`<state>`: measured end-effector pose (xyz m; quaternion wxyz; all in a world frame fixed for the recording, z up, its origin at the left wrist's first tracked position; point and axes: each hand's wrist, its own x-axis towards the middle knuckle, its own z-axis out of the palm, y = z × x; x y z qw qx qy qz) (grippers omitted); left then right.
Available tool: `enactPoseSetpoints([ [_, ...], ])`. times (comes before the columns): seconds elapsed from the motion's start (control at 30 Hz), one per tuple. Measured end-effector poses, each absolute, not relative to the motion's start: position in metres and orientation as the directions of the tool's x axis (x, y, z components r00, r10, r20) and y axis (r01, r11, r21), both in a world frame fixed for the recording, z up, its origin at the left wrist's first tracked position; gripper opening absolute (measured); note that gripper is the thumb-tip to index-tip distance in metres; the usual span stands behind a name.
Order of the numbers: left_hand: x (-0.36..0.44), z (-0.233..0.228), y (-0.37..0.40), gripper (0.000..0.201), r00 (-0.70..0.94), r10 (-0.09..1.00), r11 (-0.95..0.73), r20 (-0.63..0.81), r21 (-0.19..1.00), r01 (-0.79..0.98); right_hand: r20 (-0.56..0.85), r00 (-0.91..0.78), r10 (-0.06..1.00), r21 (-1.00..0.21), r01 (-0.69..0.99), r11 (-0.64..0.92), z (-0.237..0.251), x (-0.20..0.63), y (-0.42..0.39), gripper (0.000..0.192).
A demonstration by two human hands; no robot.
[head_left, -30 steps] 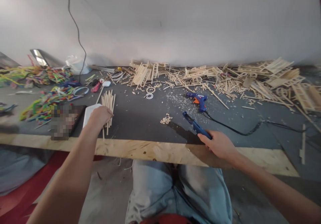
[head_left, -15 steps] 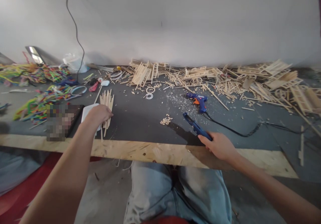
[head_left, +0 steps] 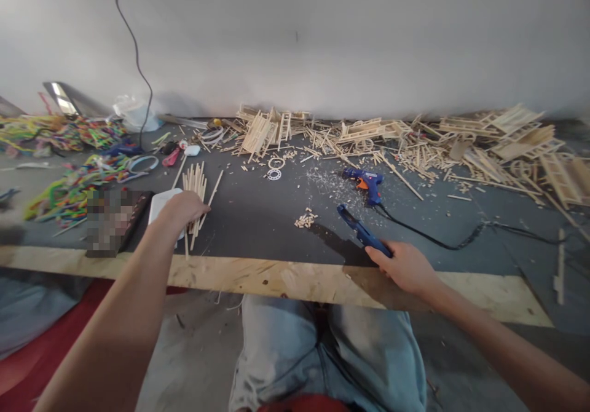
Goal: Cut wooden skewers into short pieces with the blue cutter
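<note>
My left hand [head_left: 182,209] reaches over a loose bundle of thin wooden sticks [head_left: 195,181] near the table's front left. Its fingertips pinch one wooden stick [head_left: 216,187], which slants up and away at the right of the bundle. Under the wrist, partly covered, lies a white flat object [head_left: 159,203]. A blue hand cutter [head_left: 362,232] sits in my right hand [head_left: 402,265], its jaw end pointing forward and left above the table edge. Left of the cutter is a small heap of short cut wooden pieces [head_left: 305,218].
A blue glue gun [head_left: 366,182] with a black cord rests beyond the cutter. Wooden frames and loose sticks [head_left: 415,157] pile along the wall. At left are colourful strips [head_left: 59,197] and a dark phone-like slab [head_left: 138,206]. White rings [head_left: 274,174] lie mid-table.
My left hand has separated one stick from the bundle, and it now tilts out to the right. The right hand with the cutter has barely moved.
</note>
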<state>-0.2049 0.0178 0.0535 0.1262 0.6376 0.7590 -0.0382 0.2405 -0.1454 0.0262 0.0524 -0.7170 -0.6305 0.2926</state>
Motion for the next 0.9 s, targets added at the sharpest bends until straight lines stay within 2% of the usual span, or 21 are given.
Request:
enactPoseSetpoints([
  [0.13,-0.193,0.063,0.010,0.035,-0.174,0.942,0.217,-0.288,0.121,0.969,-0.354,0.030,0.935,-0.446,0.873,-0.197,0.027,0.241,-0.145,0.040],
  [0.23,-0.173,0.067,-0.004,0.029,-0.153,0.930,0.244,-0.335,0.250,0.937,-0.351,0.019,0.936,-0.450,0.873,-0.187,0.028,0.240,-0.146,0.039],
  [0.27,-0.164,0.066,-0.010,0.028,-0.133,0.927,0.257,-0.351,0.334,0.907,-0.351,0.020,0.936,-0.454,0.871,-0.189,0.029,0.240,-0.146,0.039],
  [0.3,-0.154,0.065,-0.017,0.023,-0.096,0.935,0.283,-0.341,0.555,0.783,-0.351,0.023,0.936,-0.460,0.867,-0.193,0.029,0.240,-0.146,0.039],
  [0.37,-0.131,0.060,-0.029,0.019,-0.018,0.939,0.260,-0.344,0.672,0.694,-0.348,0.030,0.937,-0.470,0.859,-0.202,0.029,0.239,-0.146,0.039],
  [0.4,-0.119,0.058,-0.035,0.016,0.026,0.944,0.252,-0.328,0.770,0.586,-0.347,0.033,0.937,-0.474,0.856,-0.206,0.029,0.239,-0.147,0.038],
  [0.47,-0.097,0.053,-0.045,0.011,0.091,0.951,0.241,-0.297,0.890,0.388,-0.343,0.040,0.939,-0.477,0.853,-0.211,0.030,0.239,-0.147,0.038],
  [0.57,-0.067,0.049,-0.059,0.011,0.120,0.956,0.242,-0.269,0.949,0.200,-0.357,0.055,0.932,-0.501,0.831,-0.241,0.029,0.240,-0.147,0.036],
  [0.67,-0.040,0.047,-0.073,0.011,0.127,0.962,0.240,-0.242,0.970,0.029,-0.451,0.075,0.889,-0.576,0.737,-0.354,0.027,0.244,-0.146,0.038],
  [0.8,-0.006,0.048,-0.096,0.014,0.136,0.966,0.243,-0.221,0.955,-0.172,-0.581,0.083,0.810,-0.733,0.380,-0.565,0.037,0.246,-0.147,0.030],
  [0.9,0.013,0.047,-0.109,0.018,0.178,0.963,0.246,-0.201,0.928,-0.280,-0.573,0.050,0.818,-0.805,0.156,-0.573,0.052,0.241,-0.149,0.028],
])
